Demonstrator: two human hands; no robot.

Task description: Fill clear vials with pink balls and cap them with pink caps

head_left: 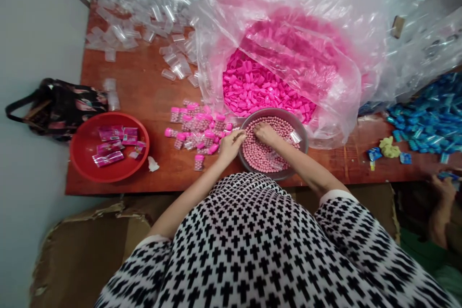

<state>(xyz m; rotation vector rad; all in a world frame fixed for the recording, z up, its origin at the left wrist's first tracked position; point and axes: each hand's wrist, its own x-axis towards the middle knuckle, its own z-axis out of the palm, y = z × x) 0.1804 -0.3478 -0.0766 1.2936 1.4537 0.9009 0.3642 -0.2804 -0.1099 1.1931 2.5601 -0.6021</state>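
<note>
One right hand point(264, 133) is reaching into a grey bowl point(303, 143), its fingers sinking among the pink beads point(252, 154) there, so whether they are closing on anything one cannot tell. The left hand point(231, 146) is hovering or resting at the bowl's left rim, with thumb and forefinger bending close to each other; whether they are pinching something is too small to make out. The bowl is standing at the near edge of a reddish-brown surface point(155, 77), directly in front of the person's black-and-white top point(252, 250), and a clear piece point(295, 137) is lying on the beads near the right rim. Beside the left hand, pink-capped containers point(204, 126) are lying and standing in a loose cluster. Behind the bowl, a clear plastic bag point(209, 57) is spreading around a heap of pink caps point(252, 82). Farther left, a red bowl point(115, 169) is holding pink packets point(108, 159), and a dark handbag point(72, 106) is lying beside it. Clear containers point(176, 65) are scattering toward the back left, while blue pieces point(429, 115) are piling up at the far right, near a co-worker's hand point(445, 187).
</note>
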